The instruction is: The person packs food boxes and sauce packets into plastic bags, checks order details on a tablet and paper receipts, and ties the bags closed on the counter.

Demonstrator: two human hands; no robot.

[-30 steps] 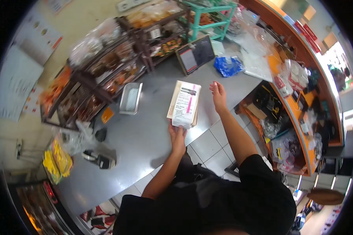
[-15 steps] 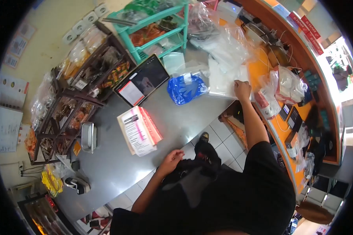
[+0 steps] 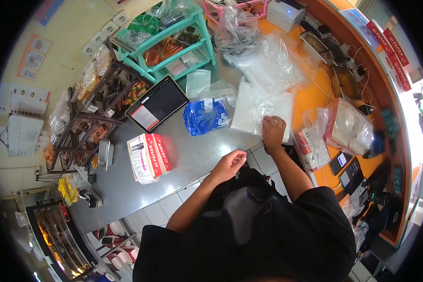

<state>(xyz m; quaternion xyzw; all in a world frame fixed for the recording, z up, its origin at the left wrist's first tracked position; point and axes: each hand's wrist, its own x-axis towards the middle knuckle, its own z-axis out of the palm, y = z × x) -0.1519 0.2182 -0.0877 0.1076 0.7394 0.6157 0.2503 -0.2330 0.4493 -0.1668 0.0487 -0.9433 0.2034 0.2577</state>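
Observation:
My right hand is on the front edge of a stack of clear plastic bags, its fingers curled against the plastic; the fingertips are partly hidden. In front of the steel table's edge, my left hand hovers with loosely bent fingers and nothing in it. A blue pack of disposable gloves lies left of the bags. Further left stands a red and white carton box with a printed slip on its side.
A tablet leans behind the box, near a green tiered rack and brown baskets. A metal tray sits at the left of the steel table. An orange counter holds wrapped packs and a phone.
My right hand has shifted leftward and nearer along the bags. My left hand has risen to the right, its fingers less curled. The view has also shifted.

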